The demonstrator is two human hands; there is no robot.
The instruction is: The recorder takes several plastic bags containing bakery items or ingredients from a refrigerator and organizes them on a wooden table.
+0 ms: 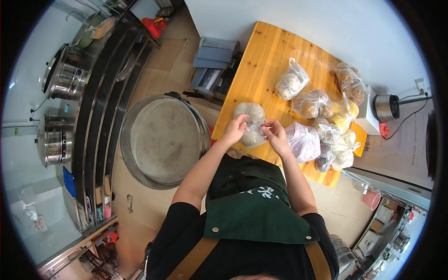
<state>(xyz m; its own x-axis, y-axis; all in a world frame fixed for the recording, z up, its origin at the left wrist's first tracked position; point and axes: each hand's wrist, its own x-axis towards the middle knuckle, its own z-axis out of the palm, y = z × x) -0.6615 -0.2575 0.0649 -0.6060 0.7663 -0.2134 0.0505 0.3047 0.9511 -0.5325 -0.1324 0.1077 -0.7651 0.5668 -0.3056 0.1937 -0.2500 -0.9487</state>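
clear bag [250, 111] of pale contents on wooden table [268, 56]; both hands [235, 129] [276, 135] pinching its plastic, fingers curled.

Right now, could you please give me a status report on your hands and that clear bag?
Left hand and right hand at the clear bag, exact grip unclear. Bag at near edge of table. Other filled bags to the right.
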